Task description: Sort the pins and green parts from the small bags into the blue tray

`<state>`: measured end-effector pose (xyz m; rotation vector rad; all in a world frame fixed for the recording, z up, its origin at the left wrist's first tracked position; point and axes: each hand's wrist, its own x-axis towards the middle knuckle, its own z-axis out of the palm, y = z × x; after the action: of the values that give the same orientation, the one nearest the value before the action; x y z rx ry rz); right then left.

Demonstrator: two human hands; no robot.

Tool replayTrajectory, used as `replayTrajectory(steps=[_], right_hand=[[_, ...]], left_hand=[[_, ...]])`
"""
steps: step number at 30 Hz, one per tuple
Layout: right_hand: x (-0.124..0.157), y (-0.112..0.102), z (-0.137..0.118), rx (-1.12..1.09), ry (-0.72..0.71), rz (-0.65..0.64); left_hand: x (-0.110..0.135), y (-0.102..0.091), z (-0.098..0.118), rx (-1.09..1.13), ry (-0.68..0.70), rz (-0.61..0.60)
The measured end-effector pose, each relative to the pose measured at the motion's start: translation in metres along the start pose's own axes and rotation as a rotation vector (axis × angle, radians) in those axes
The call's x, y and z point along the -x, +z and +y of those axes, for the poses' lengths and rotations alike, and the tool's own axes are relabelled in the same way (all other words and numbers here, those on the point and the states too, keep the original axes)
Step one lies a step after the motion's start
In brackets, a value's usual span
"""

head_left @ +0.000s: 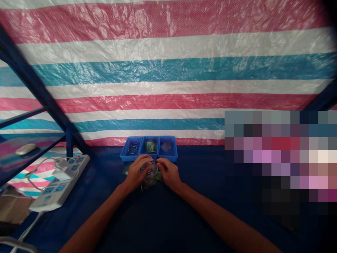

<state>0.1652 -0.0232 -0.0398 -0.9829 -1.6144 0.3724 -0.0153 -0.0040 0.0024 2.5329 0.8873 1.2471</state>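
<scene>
Head view: your left hand [138, 172] and right hand [170, 172] curl half-closed over crinkled, transparent plastic bags [149, 180] on the smooth dark-blue tabletop [205, 158]; what each grips is unclear. A careless tug could spill their contents. Beyond sit three rectangular blue plastic trays [167, 157], the left holding slim metallic pins [135, 145].

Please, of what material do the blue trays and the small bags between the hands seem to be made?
Blue trays: probably molded plastic, slightly glossy, judging by their even color and thin rims.
Small bags: likely thin clear plastic film, shiny and crinkled, though blur leaves this open.
</scene>
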Motion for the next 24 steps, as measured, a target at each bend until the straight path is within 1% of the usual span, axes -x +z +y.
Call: replayTrajectory(steps=[11,16,20,24], right_hand=[[-0.0008,0.0002,-0.0013,-0.001,0.010,-0.011],[-0.0009,-0.0011,-0.0030,-0.012,-0.012,-0.016],[-0.0009,-0.0008,-0.0025,-0.020,-0.038,-0.014],[-0.0001,0.0004,-0.0003,-0.026,-0.044,-0.038]], left_hand=[[0.0009,0.0007,-0.0012,-0.003,0.022,-0.011],[0.0012,0.0009,-0.0022,-0.018,0.028,-0.008],[0.0023,0.0027,-0.0050,-0.050,0.022,0.005],[0.0022,0.0034,-0.0060,-0.079,0.000,0.034]])
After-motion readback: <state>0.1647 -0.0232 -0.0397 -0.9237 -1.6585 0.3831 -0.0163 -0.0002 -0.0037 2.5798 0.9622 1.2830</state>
